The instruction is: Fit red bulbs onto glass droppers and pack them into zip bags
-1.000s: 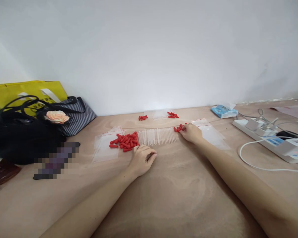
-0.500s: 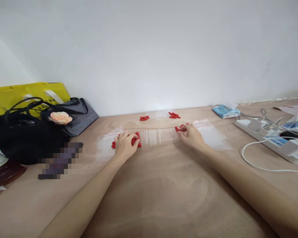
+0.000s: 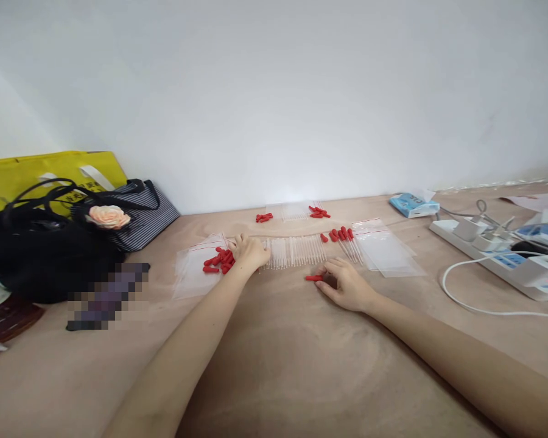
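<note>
A row of thin clear tubes (image 3: 296, 252) lies side by side on the wooden table. My left hand (image 3: 250, 252) rests at the row's left end, fingers bent and apart, touching the outermost tubes. Just left of it is a pile of red rubber bulbs (image 3: 219, 260), partly covered by my wrist. In front of the row's right end, my right hand (image 3: 344, 285) pinches a red rubber bulb (image 3: 313, 278) between thumb and fingers. Several tubes with red bulbs on their ends (image 3: 342, 235) lie slanted beyond that hand. One loose red bulb (image 3: 324, 238) sits beside them.
Clear zip bags lie at left (image 3: 187, 267) and right (image 3: 388, 249). Another zip bag (image 3: 295, 212) with tubes and red bulbs is near the wall. A power strip (image 3: 484, 255) with cables and a tissue pack (image 3: 413, 205) are right; a black bag (image 3: 50, 255) stands left.
My left hand has moved right from the red bulbs to the tube row's end. The right hand has drawn back toward me with a red bulb, uncovering the bulb-tipped tubes.
</note>
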